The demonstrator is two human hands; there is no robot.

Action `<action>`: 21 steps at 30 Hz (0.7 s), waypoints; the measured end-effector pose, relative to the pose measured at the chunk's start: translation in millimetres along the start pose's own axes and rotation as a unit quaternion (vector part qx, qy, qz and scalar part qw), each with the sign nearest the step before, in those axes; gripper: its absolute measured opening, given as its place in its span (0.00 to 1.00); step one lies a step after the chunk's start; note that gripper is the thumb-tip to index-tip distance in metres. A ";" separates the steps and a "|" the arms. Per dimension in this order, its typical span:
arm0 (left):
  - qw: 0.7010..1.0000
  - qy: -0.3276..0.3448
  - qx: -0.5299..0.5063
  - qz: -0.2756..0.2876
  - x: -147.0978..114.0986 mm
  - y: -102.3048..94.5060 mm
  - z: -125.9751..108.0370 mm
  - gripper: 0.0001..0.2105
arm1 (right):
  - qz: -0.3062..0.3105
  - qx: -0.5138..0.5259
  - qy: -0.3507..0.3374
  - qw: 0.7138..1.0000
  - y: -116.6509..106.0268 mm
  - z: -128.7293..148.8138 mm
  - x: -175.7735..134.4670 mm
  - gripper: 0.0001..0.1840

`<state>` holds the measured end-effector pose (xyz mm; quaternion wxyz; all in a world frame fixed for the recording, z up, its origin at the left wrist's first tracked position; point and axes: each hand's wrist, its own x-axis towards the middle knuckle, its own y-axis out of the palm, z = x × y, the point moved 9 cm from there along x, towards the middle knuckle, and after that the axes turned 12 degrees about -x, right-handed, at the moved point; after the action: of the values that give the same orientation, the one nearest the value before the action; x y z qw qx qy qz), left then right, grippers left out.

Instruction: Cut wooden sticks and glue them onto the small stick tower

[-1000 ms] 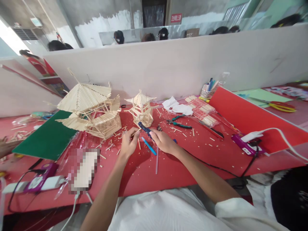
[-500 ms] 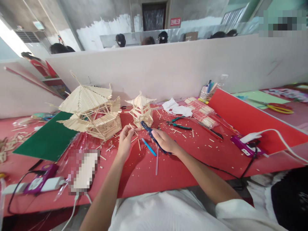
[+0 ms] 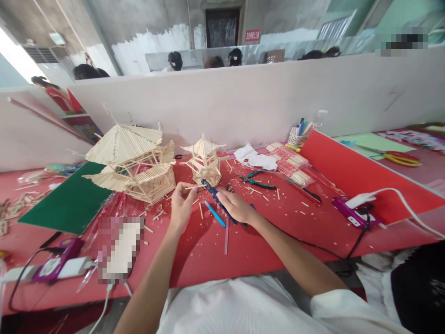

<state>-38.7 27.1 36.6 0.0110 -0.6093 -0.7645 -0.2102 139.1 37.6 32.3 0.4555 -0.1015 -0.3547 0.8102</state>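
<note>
My left hand (image 3: 181,202) pinches a thin wooden stick (image 3: 198,186) between thumb and fingers, holding it nearly level. My right hand (image 3: 237,206) is wrapped round a dark blue glue gun (image 3: 212,191). Its nozzle is close to the stick's right end; whether they touch I cannot tell. Just behind the hands stands a small pavilion model (image 3: 204,162) made of wooden sticks. A larger stick pavilion (image 3: 134,160) is to its left. A blue pen (image 3: 215,214) and a translucent strip (image 3: 227,234) lie below the glue gun.
Stick offcuts litter the red table (image 3: 198,262). Green-handled pliers (image 3: 257,179), white tissue (image 3: 255,157) and bagged sticks (image 3: 294,162) lie right of centre. A leaning red board (image 3: 368,181) and purple power strip (image 3: 356,214) are further right. A green board (image 3: 67,204) lies left.
My left hand has brought the stick from a slant to nearly level, beside the nozzle. The glue gun has shifted slightly left and down.
</note>
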 end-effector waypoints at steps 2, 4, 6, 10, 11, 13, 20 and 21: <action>1.000 0.002 0.008 0.013 -0.4 3.4 0.3 0.20 | -0.002 -0.006 0.000 1.000 -0.7 0.7 0.1 0.22; 1.000 0.004 0.012 0.018 -0.7 5.0 0.3 0.20 | -0.004 -0.014 -0.003 1.000 -1.5 2.7 0.0 0.22; 1.000 0.005 0.020 0.018 -0.7 5.1 -0.2 0.20 | -0.009 -0.024 -0.007 1.000 -2.4 5.1 -0.3 0.21; 0.998 0.013 0.048 0.025 -0.9 6.1 -3.7 0.20 | -0.021 -0.032 -0.008 0.999 -3.4 6.6 -1.0 0.20; 0.998 0.017 0.055 0.027 -1.0 6.5 -5.0 0.20 | -0.023 -0.031 -0.007 0.999 -3.4 6.4 -1.1 0.20; 0.997 0.025 0.067 0.028 -1.3 6.9 -7.1 0.19 | -0.030 -0.029 -0.009 0.999 -3.9 6.2 -1.3 0.21; 0.996 0.019 0.078 0.047 -3.0 12.0 -5.4 0.17 | -0.046 -0.035 -0.008 0.998 -7.8 8.1 -1.8 0.22; 0.995 0.017 0.079 0.052 -3.3 12.8 -4.7 0.17 | -0.049 -0.036 -0.008 0.998 -8.2 8.2 -1.8 0.22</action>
<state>-27.0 24.6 43.9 0.0828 -0.6415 -0.7461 -0.1580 141.6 34.9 43.5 0.4873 -0.0937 -0.3921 0.7746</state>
